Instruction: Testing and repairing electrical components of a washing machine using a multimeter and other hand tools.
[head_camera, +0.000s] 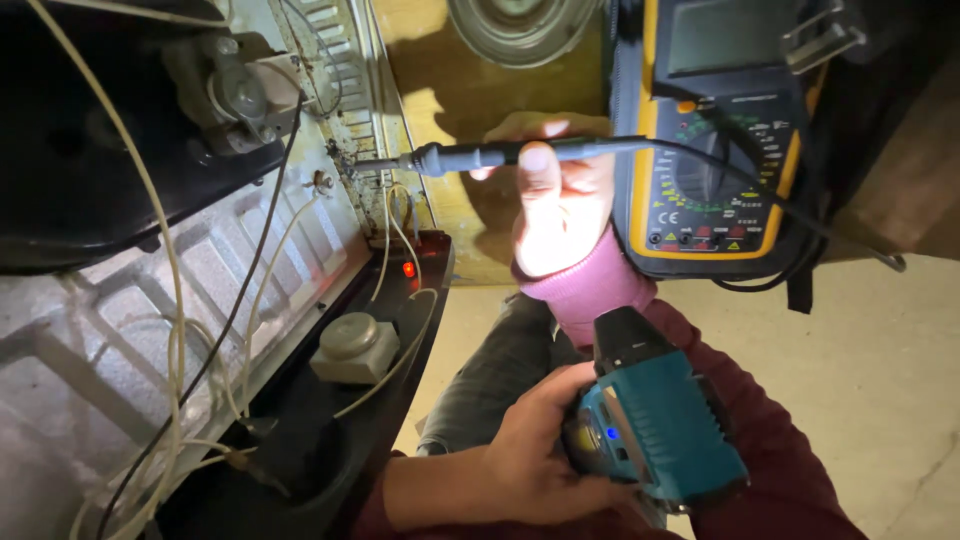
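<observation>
Nearest the lens, a teal and black cordless tool (655, 425) with a ribbed plastic body sits in the left hand (530, 455), whose fingers curl round its rear end where a small blue light glows; its dark nose points up and away toward the other wrist. Beyond it the right hand (560, 205), in a pink knitted cuff, pinches a grey test probe (480, 157) between thumb and fingers, the thumb pressed across the front of the shaft. That probe lies almost level, its long axis running left to right, the slim metal tip aimed left at the rusty pressed-metal panel (250, 270) of an opened appliance, seemingly just touching a terminal by the slotted edge. From the probe's back end a black lead (760, 190) trails right across a yellow-edged multimeter (715, 150) with a grey screen and round dial, standing just behind the hand. Pale wires (175, 330) loop over the panel, beside a red indicator lamp (408, 269) and a beige knob (352, 345) on the black plastic trim.
</observation>
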